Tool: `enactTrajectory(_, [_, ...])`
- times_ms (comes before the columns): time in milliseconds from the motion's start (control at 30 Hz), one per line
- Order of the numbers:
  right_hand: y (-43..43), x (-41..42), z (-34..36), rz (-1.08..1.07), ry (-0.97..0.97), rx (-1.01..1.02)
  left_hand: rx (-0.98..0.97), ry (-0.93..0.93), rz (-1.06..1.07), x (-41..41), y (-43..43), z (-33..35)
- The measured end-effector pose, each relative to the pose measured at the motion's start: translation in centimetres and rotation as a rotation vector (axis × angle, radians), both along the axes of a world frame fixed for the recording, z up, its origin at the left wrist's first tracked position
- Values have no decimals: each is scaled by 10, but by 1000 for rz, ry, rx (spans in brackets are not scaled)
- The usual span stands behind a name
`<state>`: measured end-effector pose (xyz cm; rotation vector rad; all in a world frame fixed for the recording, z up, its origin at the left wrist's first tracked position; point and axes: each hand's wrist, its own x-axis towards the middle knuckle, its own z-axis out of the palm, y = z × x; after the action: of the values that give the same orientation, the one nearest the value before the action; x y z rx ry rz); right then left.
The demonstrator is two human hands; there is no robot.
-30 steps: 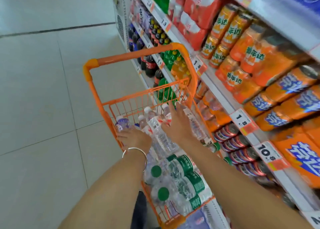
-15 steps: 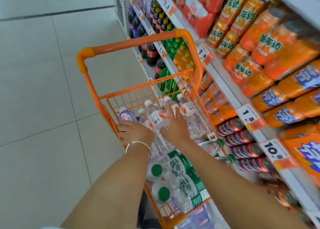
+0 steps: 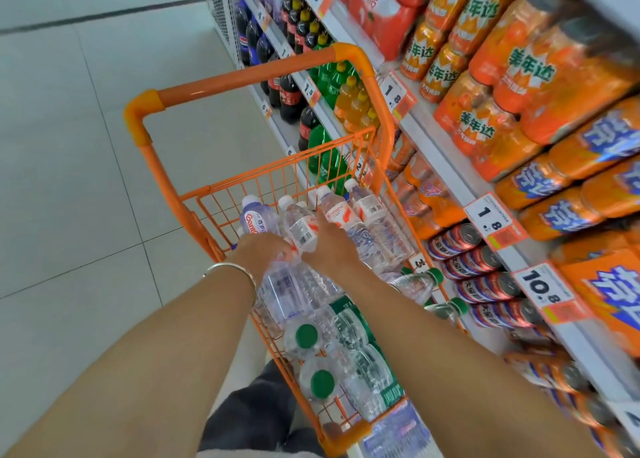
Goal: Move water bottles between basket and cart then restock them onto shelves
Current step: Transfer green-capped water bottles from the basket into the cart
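Left hand (image 3: 266,249) and right hand (image 3: 332,246) closer now among water bottles (image 3: 374,222) in orange cart (image 3: 242,76), left around one, right unclear.

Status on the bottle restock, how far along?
Done: the cart is loaded with water bottles. In hand: the left hand and right hand are on the white-capped bottles at its far end; grip unclear. Left: shelving them; the shelves in view show mostly soda.
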<state>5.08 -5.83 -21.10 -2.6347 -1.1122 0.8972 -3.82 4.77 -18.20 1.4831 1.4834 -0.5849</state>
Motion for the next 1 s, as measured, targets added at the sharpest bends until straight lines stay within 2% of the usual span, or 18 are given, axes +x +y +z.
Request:
enactTrajectory(100, [9,-8,-11,-34,11,-124,-46,28,74,-8,1,-15])
enactTrajectory(233, [18,-13,-18,-62,-89,-263,-102,-53,119,-10,-3,-16])
enactTrajectory(400, [12,-8,-1,-264,41,-61,-9,-66,134,-6,-7,1])
enactTrajectory(467, [3,-6,16,-324,56,32,20,-149,135,-2,-10,18])
enactTrajectory(667, [-38,10,83,-442,41,258,203,-279,-54,17,-32,79])
enactTrajectory(767, [-82,13,110,-489,-29,292,203,-389,-143,33,-66,110])
enactTrajectory(933, [-172,-1,136,-669,-39,336,129,-562,-154,45,-147,139])
enactTrajectory(1000, [-214,-10,139,-735,-43,348,86,-572,-184,47,-190,142])
